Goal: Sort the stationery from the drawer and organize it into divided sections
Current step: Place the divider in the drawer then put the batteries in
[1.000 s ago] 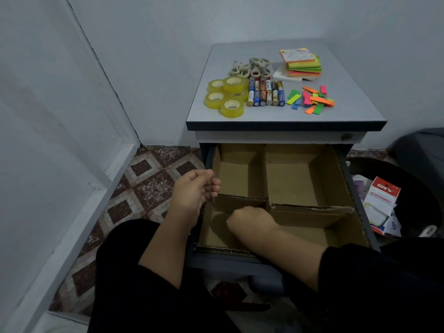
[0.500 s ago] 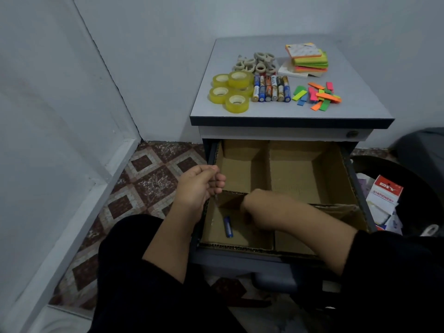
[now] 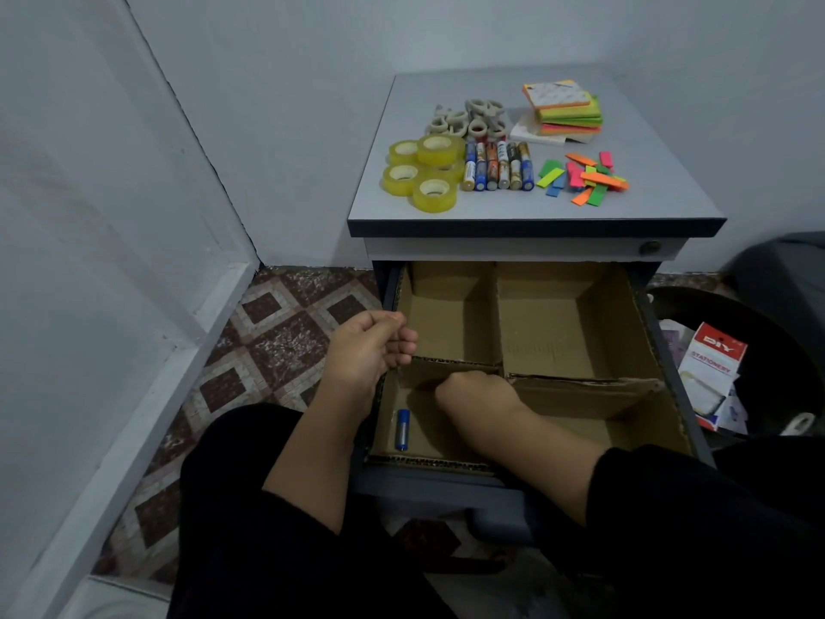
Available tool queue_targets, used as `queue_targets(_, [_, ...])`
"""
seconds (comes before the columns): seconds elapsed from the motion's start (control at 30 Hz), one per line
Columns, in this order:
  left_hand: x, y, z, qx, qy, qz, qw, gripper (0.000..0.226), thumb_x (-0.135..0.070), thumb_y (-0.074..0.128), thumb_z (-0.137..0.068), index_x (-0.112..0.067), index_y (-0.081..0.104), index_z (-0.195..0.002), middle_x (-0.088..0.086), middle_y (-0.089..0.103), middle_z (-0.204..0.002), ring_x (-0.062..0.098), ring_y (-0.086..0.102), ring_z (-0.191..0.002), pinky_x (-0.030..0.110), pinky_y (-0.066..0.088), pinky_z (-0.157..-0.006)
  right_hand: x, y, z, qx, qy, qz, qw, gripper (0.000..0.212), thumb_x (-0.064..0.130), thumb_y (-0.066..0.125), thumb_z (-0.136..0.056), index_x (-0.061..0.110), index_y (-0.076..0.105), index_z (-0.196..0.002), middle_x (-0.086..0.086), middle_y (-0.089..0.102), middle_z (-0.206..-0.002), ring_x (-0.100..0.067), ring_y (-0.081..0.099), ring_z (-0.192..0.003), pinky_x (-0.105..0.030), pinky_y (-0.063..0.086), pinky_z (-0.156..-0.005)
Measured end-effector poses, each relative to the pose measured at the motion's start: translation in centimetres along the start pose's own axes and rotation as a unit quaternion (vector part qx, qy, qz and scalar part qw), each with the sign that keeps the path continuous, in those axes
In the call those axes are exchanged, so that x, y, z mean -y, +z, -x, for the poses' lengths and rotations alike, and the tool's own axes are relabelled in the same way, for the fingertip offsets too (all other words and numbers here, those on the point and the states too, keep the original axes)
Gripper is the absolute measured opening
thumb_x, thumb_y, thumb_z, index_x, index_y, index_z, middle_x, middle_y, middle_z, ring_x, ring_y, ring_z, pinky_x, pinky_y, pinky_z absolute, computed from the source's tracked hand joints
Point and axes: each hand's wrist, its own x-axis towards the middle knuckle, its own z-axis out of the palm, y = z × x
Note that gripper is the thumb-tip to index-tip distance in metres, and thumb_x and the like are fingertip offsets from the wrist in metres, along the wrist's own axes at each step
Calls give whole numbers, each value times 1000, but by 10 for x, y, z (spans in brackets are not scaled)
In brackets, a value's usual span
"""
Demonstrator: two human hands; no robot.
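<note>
Right now the left hand [image 3: 366, 350] sits at the left rim of the open drawer [image 3: 669, 359], fingers curled. Thumb and fingertips look pinched together at the end of the cardboard cross-divider [image 3: 451, 368], but I can't tell whether they actually hold the card. The right hand [image 3: 473, 390] is down in the near-left section, knuckles up, fingers curled under and out of sight. Can't tell if it grips anything.

My read of the step: seating or steadying the divider before loading sections. To do it well, keep the left hand bracing the outer end while the right presses the card down and square against the long centre divider [image 3: 497, 323]. The right half of the cross-divider [image 3: 585, 386] looks bent and leaning, so it probably needs straightening too, or small items could slide under.

One blue battery [image 3: 402, 428] lies in the near-left section, against the drawer's left wall, just left of and nearer the camera than the right hand, not touching it. Both far sections look bare.

Everything else waits on the cabinet top [image 3: 669, 207] above the drawer, well apart from both hands: tape rolls [image 3: 424, 172] at the left, row of batteries [image 3: 497, 167] beside them, scissors [image 3: 473, 120] behind, sticky-note pads [image 3: 564, 111] at the back right, loose coloured tabs [image 3: 585, 176] at the front right.
</note>
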Motion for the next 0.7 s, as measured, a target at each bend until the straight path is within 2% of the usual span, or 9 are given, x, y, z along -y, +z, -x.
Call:
queue_targets(0.13, [1,0,0,6,7,-16,1000,12,-6,52,-95,-5,60,-85,6,66,-64,11,60,-53,19,49,-48,-3,-5,3,-3,1,-45,999,25,2,48,-94,8,60,-116,-11,61,-113,-28,61,-102,-36,50,-78])
queue_targets(0.2, [-2,-1,1,15,7,-24,1000,11,-5,53,-94,-4,60,-85,8,66,-65,12,60,-53,19,49,-48,-14,-11,10,-22,-5,-132,991,23,8,51,-94,15,61,-114,-5,61,-109,-20,61,-96,-30,51,-81])
queue_targets(0.27, [-7,-1,6,54,-3,-59,997,9,-5,56,-93,-3,61,-85,11,66,-67,13,60,-51,20,48,-46,-30,-18,20,-89,6,-241,966,23,13,53,-94,23,62,-113,6,60,-106,-9,59,-94,-22,48,-80])
queue_targets(0.33, [-8,5,11,119,-40,-168,978,8,-6,59,-91,-4,62,-84,12,66,-68,13,60,-49,19,46,-42,-51,-19,28,-198,61,-329,922,21,16,55,-93,28,63,-107,13,57,-100,-4,56,-92,-18,44,-77])
queue_targets(0.4, [0,16,16,172,-82,-348,918,10,-11,60,-92,-9,62,-83,9,66,-70,11,60,-49,20,45,-42,-74,-10,31,-271,118,-378,878,18,16,57,-93,31,64,-102,14,59,-100,-2,55,-93,-20,45,-80])
queue_targets(0.47, [15,26,15,223,-56,-542,808,13,-15,55,-95,-8,64,-89,10,67,-83,15,65,-66,28,53,-58,-94,5,29,-273,156,-383,869,18,17,57,-93,33,63,-99,13,62,-103,-3,56,-95,-23,47,-81])
queue_targets(0.53, [31,33,12,259,7,-668,697,21,-16,51,-97,-4,65,-106,12,66,-104,24,63,-96,31,48,-81,-104,19,26,-240,194,-366,878,20,18,55,-93,37,63,-96,12,63,-100,-5,59,-88,-27,51,-74])
queue_targets(0.6, [40,36,7,253,22,-694,674,24,-13,52,-95,-3,63,-114,13,63,-114,28,59,-105,31,45,-84,-106,24,23,-225,211,-348,885,20,21,54,-94,40,62,-94,14,60,-91,-4,57,-77,-29,54,-66])
queue_targets(0.7, [44,34,1,221,50,-740,633,18,-7,52,-93,-4,61,-108,13,63,-113,28,59,-103,29,43,-76,-105,25,21,-223,212,-340,889,19,25,53,-94,41,62,-94,15,57,-86,-5,57,-75,-30,53,-63])
